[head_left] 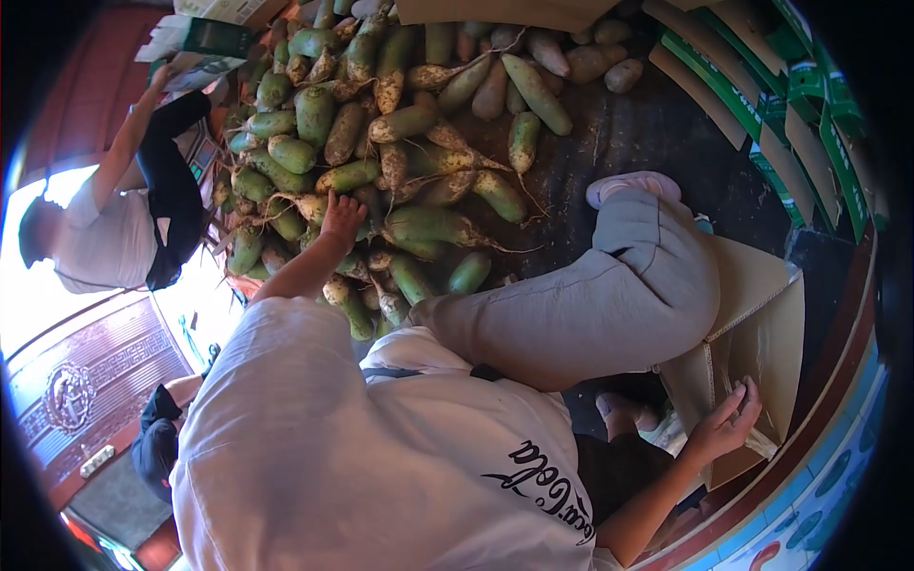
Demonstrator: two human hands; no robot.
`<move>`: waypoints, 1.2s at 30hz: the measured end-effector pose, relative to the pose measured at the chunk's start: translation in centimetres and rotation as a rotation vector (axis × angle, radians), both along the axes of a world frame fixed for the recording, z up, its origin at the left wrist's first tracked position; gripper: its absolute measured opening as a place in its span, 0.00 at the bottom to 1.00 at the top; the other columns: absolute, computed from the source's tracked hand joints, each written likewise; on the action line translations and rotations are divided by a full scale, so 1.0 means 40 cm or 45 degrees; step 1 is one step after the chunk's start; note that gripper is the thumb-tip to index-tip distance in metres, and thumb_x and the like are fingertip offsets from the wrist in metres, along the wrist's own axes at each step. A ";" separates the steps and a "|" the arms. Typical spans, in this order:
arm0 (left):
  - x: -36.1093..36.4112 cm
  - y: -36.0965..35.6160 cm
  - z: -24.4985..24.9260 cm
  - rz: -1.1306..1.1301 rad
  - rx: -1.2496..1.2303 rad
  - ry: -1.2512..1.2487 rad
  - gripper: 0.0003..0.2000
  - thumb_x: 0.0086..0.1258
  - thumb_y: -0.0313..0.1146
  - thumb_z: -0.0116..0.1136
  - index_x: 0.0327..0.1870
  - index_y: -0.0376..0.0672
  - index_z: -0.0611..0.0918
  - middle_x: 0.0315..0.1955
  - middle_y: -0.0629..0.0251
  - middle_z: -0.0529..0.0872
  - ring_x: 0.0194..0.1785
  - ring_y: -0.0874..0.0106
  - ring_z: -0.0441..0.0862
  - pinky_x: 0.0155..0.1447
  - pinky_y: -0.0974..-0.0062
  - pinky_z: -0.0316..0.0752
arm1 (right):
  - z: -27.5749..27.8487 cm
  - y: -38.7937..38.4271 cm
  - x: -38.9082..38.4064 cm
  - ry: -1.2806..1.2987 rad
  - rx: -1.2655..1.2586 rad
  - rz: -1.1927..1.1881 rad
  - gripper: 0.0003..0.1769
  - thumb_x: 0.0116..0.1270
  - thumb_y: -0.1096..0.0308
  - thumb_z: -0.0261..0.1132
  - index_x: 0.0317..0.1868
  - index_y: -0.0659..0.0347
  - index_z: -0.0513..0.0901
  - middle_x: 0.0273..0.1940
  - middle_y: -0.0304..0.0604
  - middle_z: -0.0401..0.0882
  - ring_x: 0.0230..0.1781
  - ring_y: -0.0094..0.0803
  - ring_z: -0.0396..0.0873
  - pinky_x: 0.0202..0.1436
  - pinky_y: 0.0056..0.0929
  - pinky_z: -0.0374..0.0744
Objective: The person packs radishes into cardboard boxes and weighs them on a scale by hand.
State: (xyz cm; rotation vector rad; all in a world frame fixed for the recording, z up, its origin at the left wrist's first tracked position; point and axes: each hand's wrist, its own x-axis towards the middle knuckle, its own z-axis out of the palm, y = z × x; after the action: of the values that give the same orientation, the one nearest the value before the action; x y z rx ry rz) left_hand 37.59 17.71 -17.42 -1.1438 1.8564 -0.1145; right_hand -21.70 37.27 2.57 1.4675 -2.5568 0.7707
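Note:
A large heap of green radishes (314, 116), many soil-stained with long thin roots, spreads over the dark floor. My left hand (343, 221) reaches onto the heap, fingers spread over the radishes just below one pale green radish (348, 177). On the right, my right hand (728, 425) is over the open cardboard box (752, 314), fingers loosely bent and thumb apart, with nothing visible in them. My bent leg (590, 305) in grey-brown trousers lies between the heap and the box.
At left, a person (109, 228) in a white shirt handles a green-and-white carton (190, 43). Another person in a dark cap (157, 452) is at lower left. Flattened green-printed cartons (809, 124) stand at upper right. A cardboard edge (505, 9) borders the heap's top.

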 end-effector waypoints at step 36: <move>-1.086 -0.118 0.839 1.070 1.176 3.206 0.21 0.71 0.42 0.54 0.59 0.41 0.69 0.53 0.61 0.77 0.54 0.67 0.77 0.60 0.62 0.73 | 0.321 -0.340 0.086 0.299 -0.491 0.391 0.45 0.42 0.67 0.76 0.63 0.53 0.65 0.50 0.47 0.74 0.48 0.46 0.75 0.49 0.40 0.75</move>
State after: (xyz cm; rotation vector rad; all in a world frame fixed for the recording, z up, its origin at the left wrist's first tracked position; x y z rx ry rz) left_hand -5.86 13.01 16.12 -0.8488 1.8216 3.4843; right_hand -18.27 23.66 15.42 1.7108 -1.9068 0.9926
